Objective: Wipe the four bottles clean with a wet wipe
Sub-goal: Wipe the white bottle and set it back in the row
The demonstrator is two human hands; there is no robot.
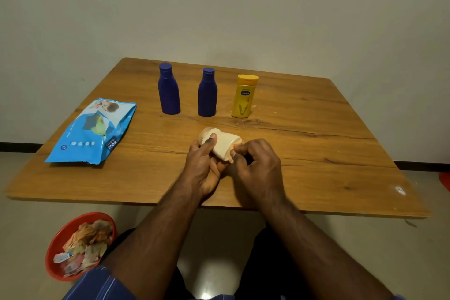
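Wooden table (316,129) spans the scene, and everything the task needs sits on it or just above it. Largest after that is the blue wet-wipe pack (92,131), lying flat at the left edge, well apart from the hands. A red tub (54,248) stands on the floor at near left, below the table, and holds a heap of crumpled used wipes (87,243).

Three bottles stand upright in a row at the far middle: two blue bottles (168,90) (207,94) and, to their right, a yellow bottle (244,97).

Just near of that row, the cream bottle (222,144) is held tilted, its long axis running from far left to near right. The left hand (203,165) grips its far-left end, thumb pressed across the body. The right hand (258,165) curls round its near-right end, pinching what looks like a wet wipe (235,151) against it.

My judgement: the wiping stroke should travel along that axis, from the right hand's end towards the left thumb.
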